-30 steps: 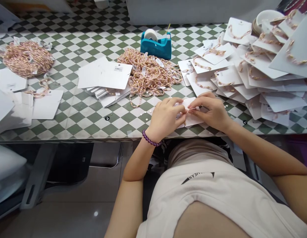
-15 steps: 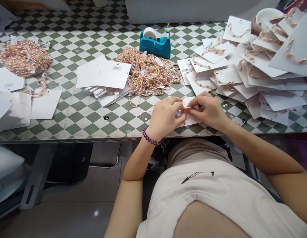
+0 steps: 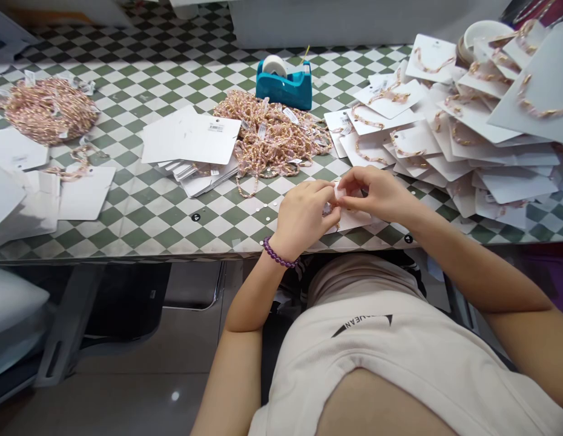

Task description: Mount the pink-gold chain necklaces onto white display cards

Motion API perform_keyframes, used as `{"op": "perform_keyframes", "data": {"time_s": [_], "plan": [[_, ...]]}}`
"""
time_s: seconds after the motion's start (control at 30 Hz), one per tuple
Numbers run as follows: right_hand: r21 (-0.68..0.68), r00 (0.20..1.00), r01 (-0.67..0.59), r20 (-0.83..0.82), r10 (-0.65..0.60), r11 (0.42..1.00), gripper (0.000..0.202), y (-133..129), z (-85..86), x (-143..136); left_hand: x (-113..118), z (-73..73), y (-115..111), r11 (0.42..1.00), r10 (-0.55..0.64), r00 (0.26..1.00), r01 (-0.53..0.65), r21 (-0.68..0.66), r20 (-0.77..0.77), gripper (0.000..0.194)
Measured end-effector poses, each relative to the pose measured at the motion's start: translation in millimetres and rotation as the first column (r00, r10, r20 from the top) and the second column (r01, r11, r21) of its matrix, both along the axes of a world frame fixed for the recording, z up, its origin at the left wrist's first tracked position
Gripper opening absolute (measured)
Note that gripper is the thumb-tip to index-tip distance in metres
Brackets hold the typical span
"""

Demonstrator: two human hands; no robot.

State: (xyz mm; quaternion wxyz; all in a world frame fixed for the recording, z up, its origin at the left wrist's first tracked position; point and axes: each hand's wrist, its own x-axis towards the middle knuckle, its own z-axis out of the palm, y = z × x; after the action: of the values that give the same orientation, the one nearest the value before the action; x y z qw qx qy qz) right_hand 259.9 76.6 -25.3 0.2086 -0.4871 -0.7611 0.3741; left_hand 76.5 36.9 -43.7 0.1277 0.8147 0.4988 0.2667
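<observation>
Head view: the left hand (image 3: 304,215) and the right hand (image 3: 381,195) meet over a white card (image 3: 354,219) lying on the checked table (image 3: 140,212) near its front edge. Both grips are pinched together, fingertips nearly touching, on a small white tab and a bit of chain (image 3: 329,209) between them; what exactly each pinches is too small to tell. The card lies just under and partly behind the hands, touching the table.

Judging from the layout, much is done and much remains. A large heap of finished cards (image 3: 445,133) with chains sits to the right. A pile of loose chains (image 3: 272,133) and a stack of blank cards (image 3: 190,142) wait ahead, beside a teal tape dispenser (image 3: 284,85).
</observation>
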Motion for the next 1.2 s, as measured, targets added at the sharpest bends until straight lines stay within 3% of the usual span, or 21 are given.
{"op": "perform_keyframes", "data": {"time_s": [0.1,0.17,0.57,0.73,0.9,1.07,1.2], "plan": [[-0.16,0.993,-0.107,0.027,0.113,0.981,0.022,13,10.7,0,0,0.9,0,1.0,-0.002,1.0,0.002,-0.005,-0.007,0.005],[-0.191,0.983,-0.15,0.074,0.166,0.97,0.019,19,15.0,0,0,0.7,0,1.0,-0.004,1.0,0.004,0.0,-0.008,0.006],[-0.129,0.926,-0.298,0.2,0.319,0.946,0.02,36,12.7,6,0,0.2,-1,1.0,-0.001,1.0,0.002,0.001,-0.014,0.009],[-0.059,0.92,-0.259,0.289,0.265,0.964,0.015,33,15.2,3,0,-1.3,-2,1.0,0.003,1.0,-0.002,0.019,-0.014,0.009],[-0.131,0.903,-0.263,0.314,0.291,0.956,0.008,41,16.0,1,0,-3.0,-1,1.0,0.007,1.0,-0.007,0.031,-0.011,0.01],[-0.148,0.871,-0.361,0.299,0.389,0.921,0.011,54,16.4,-1,0,-1.6,-1,1.0,-0.003,1.0,0.003,0.023,-0.008,0.009],[-0.158,0.86,-0.324,0.362,0.36,0.933,0.013,52,17.2,-3,0,-1.5,-1,1.0,-0.001,1.0,0.001,0.019,-0.005,0.01]]}}
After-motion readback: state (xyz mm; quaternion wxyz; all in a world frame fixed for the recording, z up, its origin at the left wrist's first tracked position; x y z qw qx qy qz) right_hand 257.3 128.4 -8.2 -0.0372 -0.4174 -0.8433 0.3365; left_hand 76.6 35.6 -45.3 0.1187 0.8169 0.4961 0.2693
